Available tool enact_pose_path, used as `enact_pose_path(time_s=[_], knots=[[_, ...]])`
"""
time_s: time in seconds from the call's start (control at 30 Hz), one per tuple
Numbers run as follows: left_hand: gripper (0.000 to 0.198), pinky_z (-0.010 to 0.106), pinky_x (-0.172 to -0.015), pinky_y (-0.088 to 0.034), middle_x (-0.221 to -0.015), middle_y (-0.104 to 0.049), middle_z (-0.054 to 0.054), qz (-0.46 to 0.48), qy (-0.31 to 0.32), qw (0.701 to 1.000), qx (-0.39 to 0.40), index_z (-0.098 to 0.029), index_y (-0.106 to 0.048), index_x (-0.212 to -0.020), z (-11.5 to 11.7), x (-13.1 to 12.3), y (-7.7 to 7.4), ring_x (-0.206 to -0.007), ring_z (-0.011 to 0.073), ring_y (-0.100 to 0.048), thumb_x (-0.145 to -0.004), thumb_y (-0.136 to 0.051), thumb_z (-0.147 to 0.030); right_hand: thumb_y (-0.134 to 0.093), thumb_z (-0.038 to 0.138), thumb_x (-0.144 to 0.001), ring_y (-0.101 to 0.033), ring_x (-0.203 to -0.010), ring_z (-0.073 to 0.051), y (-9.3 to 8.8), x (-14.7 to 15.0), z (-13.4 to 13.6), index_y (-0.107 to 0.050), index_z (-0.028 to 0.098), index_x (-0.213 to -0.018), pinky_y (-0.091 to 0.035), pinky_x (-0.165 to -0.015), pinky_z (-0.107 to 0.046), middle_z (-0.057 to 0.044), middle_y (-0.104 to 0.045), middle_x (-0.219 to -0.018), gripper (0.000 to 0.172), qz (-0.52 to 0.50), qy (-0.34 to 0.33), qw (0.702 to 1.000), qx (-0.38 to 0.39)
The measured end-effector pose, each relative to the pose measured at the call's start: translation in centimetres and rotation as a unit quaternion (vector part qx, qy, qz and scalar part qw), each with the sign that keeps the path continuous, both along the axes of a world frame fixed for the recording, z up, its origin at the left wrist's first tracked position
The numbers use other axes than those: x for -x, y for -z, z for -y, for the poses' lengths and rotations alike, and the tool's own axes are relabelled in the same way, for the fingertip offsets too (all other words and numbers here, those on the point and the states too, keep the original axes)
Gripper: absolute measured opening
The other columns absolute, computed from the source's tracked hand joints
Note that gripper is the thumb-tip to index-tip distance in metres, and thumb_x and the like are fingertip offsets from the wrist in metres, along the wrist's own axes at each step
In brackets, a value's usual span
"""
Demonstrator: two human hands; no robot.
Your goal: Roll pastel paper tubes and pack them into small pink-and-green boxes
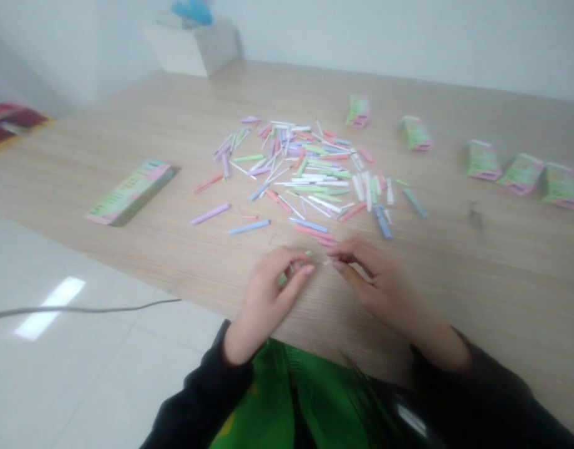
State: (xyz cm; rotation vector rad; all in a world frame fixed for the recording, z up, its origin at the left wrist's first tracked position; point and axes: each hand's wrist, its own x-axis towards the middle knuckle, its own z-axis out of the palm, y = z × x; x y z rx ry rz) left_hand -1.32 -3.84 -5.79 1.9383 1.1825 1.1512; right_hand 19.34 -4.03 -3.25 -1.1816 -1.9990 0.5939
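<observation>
My left hand [268, 293] grips a small green and pink piece [294, 265], partly hidden by its fingers. My right hand [375, 280] pinches a thin white stick [328, 262] between its fingertips, reaching toward the left hand. Just beyond both hands lies a loose heap of slim pastel plastic sticks [296, 168] in pink, green, lilac, blue and white. Its nearest pink sticks [312, 232] lie close to my fingertips. I cannot tell exactly what the sticks are.
The pale wood table [128, 143] holds a flat green and pink box [131, 192] left of the heap. Several similar small boxes [482, 160] stand along the right. A cable [81, 308] crosses the tiled floor, beyond the table's near left edge.
</observation>
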Motion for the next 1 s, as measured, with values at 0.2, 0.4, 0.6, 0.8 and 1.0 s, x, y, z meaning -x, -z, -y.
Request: enact_pose_path(time_s=[0.2,0.4,0.6,0.8,1.0], knots=[[0.015,0.030,-0.072,-0.050,-0.081,-0.074,0.004,0.070,0.074,0.990,0.097,-0.019,-0.073,-0.089,0.2,0.0,-0.5,-0.076,0.0182,-0.067,-0.097,-0.063,-0.027,-0.061,0.011,-0.093,-0.071,-0.083,-0.016,-0.2,1.6,0.3,-0.066,0.022,-0.091,-0.057,-0.077,-0.028,-0.001,-0.074,-0.086,0.012,-0.058,-0.016,0.998,0.020],[0.012,0.027,-0.073,-0.051,-0.080,-0.075,0.003,0.108,0.050,0.985,0.123,-0.017,-0.075,-0.085,-0.2,0.2,0.4,-0.074,0.0155,-0.066,-0.092,-0.068,-0.024,-0.066,0.022,-0.093,-0.072,-0.083,-0.017,0.6,1.0,-0.5,-0.067,0.022,-0.102,-0.057,-0.076,-0.029,-0.003,-0.075,-0.094,0.010,-0.033,0.000,0.998,0.046],[0.013,0.021,-0.057,-0.045,-0.068,-0.071,0.001,0.176,-0.028,0.966,0.188,-0.016,-0.078,-0.081,-0.3,0.5,0.9,-0.059,0.0105,-0.058,-0.083,-0.077,-0.028,-0.056,0.019,-0.093,-0.068,-0.082,-0.018,0.3,0.3,-5.9,-0.069,0.018,-0.100,-0.052,-0.071,-0.030,-0.007,-0.074,-0.095,0.014,0.104,0.027,0.994,0.022],[0.012,0.017,-0.052,-0.047,-0.056,-0.068,-0.001,0.254,-0.028,0.932,0.257,-0.014,-0.078,-0.080,-0.7,1.3,0.3,-0.051,0.0092,-0.060,-0.080,-0.080,-0.027,-0.052,0.014,-0.089,-0.067,-0.099,-0.027,-0.5,2.6,-13.1,-0.075,0.011,-0.097,-0.047,-0.089,-0.037,-0.015,-0.076,-0.103,0.025,0.271,0.059,0.960,0.023],[0.012,0.013,-0.049,-0.043,-0.057,-0.068,-0.001,0.355,-0.017,0.896,0.265,-0.017,-0.080,-0.080,-0.6,3.8,1.5,-0.048,0.0054,-0.058,-0.079,-0.085,-0.027,-0.052,0.017,-0.088,-0.069,-0.096,-0.028,-2.7,2.3,-14.7,-0.078,0.013,-0.098,-0.049,-0.083,-0.037,-0.013,-0.078,-0.105,0.028,0.318,0.040,0.946,0.050]])
